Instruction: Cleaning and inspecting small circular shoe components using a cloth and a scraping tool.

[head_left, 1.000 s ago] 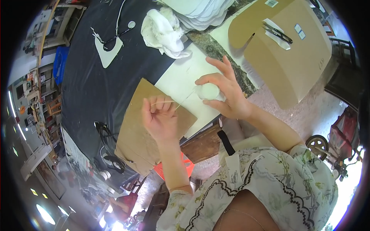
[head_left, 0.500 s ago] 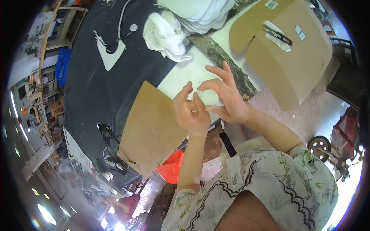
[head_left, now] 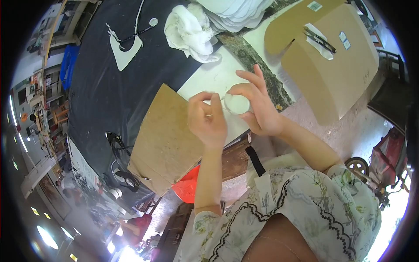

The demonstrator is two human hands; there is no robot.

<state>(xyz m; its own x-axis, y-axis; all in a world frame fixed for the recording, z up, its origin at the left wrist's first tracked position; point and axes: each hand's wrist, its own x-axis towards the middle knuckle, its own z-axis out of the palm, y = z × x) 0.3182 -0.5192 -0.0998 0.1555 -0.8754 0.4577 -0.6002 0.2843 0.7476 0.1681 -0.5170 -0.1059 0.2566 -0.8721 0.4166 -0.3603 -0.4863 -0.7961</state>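
A small round white disc [head_left: 237, 104] is pinched between the thumb and forefinger of my right hand [head_left: 263, 108]; its other fingers stretch up and apart. Just left of the disc is my left hand [head_left: 207, 118], its fingers curled and thumb and fingertips pressed together. A thin pale bit seems to run between those fingertips and the disc's edge, too small and blurred to name. Both hands hover over a white sheet [head_left: 209, 81] on the work table. Close to my left wrist lies a brown cardboard sheet [head_left: 161, 135].
Farther off are a crumpled white cloth [head_left: 187, 32], a stack of white sheets [head_left: 240, 15] and a white cut piece [head_left: 125, 53] with a dark cord. Black-handled snips [head_left: 321, 41] lie on cardboard [head_left: 336, 74] at right. A red bag [head_left: 187, 185] hangs below the table edge.
My left hand has drawn away to the left from the disc, its fingers curling in. My right hand keeps its hold on the disc. The whole view has shifted slightly.
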